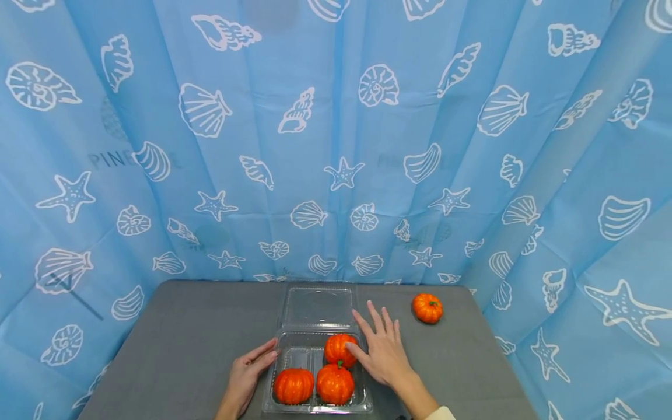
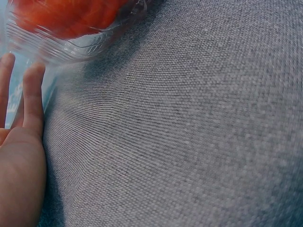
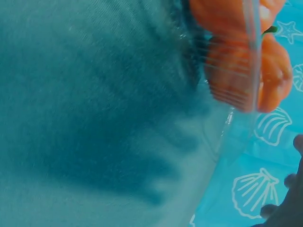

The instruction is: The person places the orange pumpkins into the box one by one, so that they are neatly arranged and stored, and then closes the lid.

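Note:
A clear plastic clamshell container lies with its lid folded back, away from me. Three small orange pumpkins sit in it: one front left, one front right, one back right. The back left part holds none. My left hand touches the container's left side with extended fingers. Spread and fairly straight, the fingers of my right hand reach over the container's right edge. Its thumb overlaps the back right pumpkin in the head view.
A fourth, similar pumpkin with a green stem stands at the table's back right. Grey cloth covers the table. Behind and beside it hangs a blue curtain printed with white shells and starfish.

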### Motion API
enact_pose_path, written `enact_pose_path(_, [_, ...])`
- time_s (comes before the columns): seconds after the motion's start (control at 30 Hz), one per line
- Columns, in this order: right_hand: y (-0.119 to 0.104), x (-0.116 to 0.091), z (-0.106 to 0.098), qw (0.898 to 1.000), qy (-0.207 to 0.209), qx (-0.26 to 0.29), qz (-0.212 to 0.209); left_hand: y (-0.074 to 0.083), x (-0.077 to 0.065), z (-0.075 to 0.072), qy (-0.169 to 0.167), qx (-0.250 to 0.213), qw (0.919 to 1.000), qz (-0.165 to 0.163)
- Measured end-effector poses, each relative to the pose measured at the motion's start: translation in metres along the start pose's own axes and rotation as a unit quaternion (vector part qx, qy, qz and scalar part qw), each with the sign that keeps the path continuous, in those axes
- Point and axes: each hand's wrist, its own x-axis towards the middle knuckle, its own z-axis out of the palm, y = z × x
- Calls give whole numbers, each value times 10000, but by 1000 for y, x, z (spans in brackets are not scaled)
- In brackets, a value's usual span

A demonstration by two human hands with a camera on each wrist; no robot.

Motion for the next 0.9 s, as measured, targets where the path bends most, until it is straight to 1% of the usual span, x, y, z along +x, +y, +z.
enact_pose_path(0.07, [3, 1, 2, 9998, -34, -157, 113, 0, 0, 0, 1, 16, 10000, -9])
enact_pose_path(0.17, [11, 2, 7, 9994, -62, -244, 220, -1, 0, -1, -26, 11, 10000, -2])
enact_pose_path(0.27, [19, 4, 13, 9994, 16, -254, 215, -1, 1, -2, -48, -19, 10000, -10])
enact_pose_path(0.37, [28, 6, 16, 9991, 183, -309, 206, -1, 1, -3, -76, -11, 10000, -1])
enact_pose_path(0.5, [39, 11, 17, 9988, 250, -359, 203, -1, 1, -5, -102, -28, 9999, 26])
enact_pose_path(0.63, [51, 14, 17, 9983, 143, -511, 257, -1, 0, -7, -102, -135, 9999, -34])
enact_pose_path(0.73, [63, 18, 18, 9970, 128, -690, 330, -1, 1, -6, -146, -140, 9998, -40])
enact_pose_path(0.9, [84, 27, 16, 9958, 129, -754, 506, 0, 2, -5, -141, -114, 9998, 19])
